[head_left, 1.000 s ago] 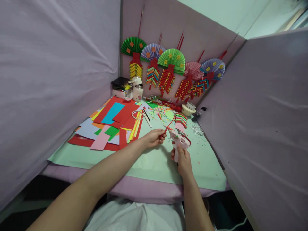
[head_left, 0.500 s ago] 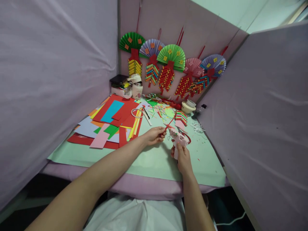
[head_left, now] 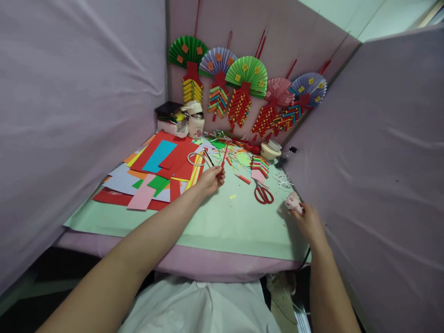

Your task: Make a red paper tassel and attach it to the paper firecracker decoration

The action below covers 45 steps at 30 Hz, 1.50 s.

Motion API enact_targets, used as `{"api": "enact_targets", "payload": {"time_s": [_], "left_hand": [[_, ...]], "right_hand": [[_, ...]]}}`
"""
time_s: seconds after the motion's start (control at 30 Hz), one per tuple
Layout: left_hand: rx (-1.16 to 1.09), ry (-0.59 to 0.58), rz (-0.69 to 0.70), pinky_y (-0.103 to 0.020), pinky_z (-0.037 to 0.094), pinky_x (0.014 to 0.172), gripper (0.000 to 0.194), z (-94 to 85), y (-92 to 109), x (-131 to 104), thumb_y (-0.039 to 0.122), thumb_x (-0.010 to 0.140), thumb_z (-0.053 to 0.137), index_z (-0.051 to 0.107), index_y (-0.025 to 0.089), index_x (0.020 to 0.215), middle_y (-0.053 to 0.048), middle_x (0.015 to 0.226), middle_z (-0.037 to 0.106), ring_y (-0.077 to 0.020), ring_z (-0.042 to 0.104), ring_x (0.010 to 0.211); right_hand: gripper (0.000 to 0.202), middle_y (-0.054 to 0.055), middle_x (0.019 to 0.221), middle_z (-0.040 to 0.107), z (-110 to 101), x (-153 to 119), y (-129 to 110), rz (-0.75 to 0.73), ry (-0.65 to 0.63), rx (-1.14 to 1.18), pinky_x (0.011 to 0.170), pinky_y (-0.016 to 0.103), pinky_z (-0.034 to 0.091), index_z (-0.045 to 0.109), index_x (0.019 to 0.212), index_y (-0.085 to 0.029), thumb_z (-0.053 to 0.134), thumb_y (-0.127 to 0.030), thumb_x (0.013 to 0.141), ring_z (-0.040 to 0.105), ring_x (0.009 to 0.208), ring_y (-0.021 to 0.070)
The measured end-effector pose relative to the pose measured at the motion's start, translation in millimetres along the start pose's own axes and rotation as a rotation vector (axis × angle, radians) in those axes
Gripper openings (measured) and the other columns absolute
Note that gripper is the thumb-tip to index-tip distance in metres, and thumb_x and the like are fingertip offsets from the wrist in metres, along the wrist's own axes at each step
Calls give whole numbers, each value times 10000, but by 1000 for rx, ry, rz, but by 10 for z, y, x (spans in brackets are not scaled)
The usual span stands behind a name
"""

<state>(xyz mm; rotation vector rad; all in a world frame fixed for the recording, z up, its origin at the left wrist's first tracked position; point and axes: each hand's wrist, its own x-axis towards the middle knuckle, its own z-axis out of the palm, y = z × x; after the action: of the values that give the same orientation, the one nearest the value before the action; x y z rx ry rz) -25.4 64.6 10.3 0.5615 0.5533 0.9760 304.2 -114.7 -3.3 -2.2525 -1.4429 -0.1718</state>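
My left hand (head_left: 212,180) is closed on a thin red strip (head_left: 225,155) that points up and away over the paper scraps. Over the right edge of the table, my right hand (head_left: 305,219) grips a pale pink glue gun (head_left: 294,202), with a dark cord hanging below it. Red-handled scissors (head_left: 264,194) lie between the two hands. Just behind them is a pink paper piece (head_left: 257,175) joined to a row of small coloured rolls (head_left: 260,164). A small yellow paper piece (head_left: 232,197) lies on the green mat (head_left: 222,231).
Coloured paper sheets (head_left: 163,157) cover the left of the table, beside a tape ring (head_left: 196,159). At the back stand a bottle (head_left: 196,122) and a round cream container (head_left: 270,150). Paper fan ornaments (head_left: 246,76) hang on the back wall.
My right hand has moved right with the glue gun, away from my left hand, uncovering the scissors. My left hand has shifted slightly left and away, and the red strip now points more upright.
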Motion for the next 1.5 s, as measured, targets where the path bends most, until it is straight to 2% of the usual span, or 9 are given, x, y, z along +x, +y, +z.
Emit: {"api": "enact_targets", "payload": {"time_s": [0.13,0.27,0.33,0.4,0.53,0.7,1.0,1.37,1.5], "left_hand": [[-5,53,0,-172,418,491,77,-1,11,14,132,857,492,500,146,782,-16,690,546,-78,535,557],[11,31,6,-185,442,533,44,5,-27,10,133,854,510,515,139,810,-19,714,562,-87,567,605],[31,22,12,-189,446,544,35,11,-41,-6,132,853,513,517,136,818,-20,717,565,-89,572,616],[46,18,22,-187,442,547,30,18,-49,-25,131,850,520,518,136,821,-16,711,561,-86,569,617],[51,1,22,-186,434,551,57,31,-68,-50,141,829,563,515,136,800,-11,717,552,-83,565,619],[102,-19,13,-190,433,565,70,63,-94,-74,148,820,582,515,136,804,-16,720,553,-85,565,631],[170,22,23,-193,431,573,63,80,-105,-95,160,832,569,519,136,801,-19,725,553,-86,558,636],[197,-1,-4,-187,422,544,62,82,-171,-74,155,854,533,522,129,799,-24,734,549,-82,554,629],[199,2,-2,-188,417,539,58,89,-164,-75,152,854,529,522,128,801,-25,731,549,-81,549,621]], "right_hand": [[467,177,906,604,81,-66,44,11,-88,-205,696,372,394,637,1026,-116,545,-486,757,548,815,282],[387,185,1079,564,49,-61,-559,-105,115,-107,793,415,389,627,1090,-151,545,-386,794,523,955,300],[296,134,1034,591,113,22,-987,-353,-11,137,819,375,398,641,1054,-177,518,-320,826,541,939,248],[226,78,971,617,259,131,-1369,-519,-284,330,773,319,424,653,999,-205,535,-287,824,565,838,187],[112,47,873,605,601,288,-1751,-580,-515,381,762,292,420,679,848,-195,618,-200,753,553,805,160],[41,47,864,556,761,294,-1740,-589,-542,352,784,288,400,665,740,-171,644,-154,709,514,818,155],[199,43,929,606,646,214,-1624,-561,-503,497,796,287,414,667,930,-198,516,-151,809,554,852,152],[77,50,904,545,676,212,-1575,-643,-490,407,818,335,414,636,771,-190,601,-124,754,519,874,180],[133,30,858,576,700,201,-1562,-599,-471,472,751,308,424,632,867,-205,561,-136,779,534,815,168]]}}
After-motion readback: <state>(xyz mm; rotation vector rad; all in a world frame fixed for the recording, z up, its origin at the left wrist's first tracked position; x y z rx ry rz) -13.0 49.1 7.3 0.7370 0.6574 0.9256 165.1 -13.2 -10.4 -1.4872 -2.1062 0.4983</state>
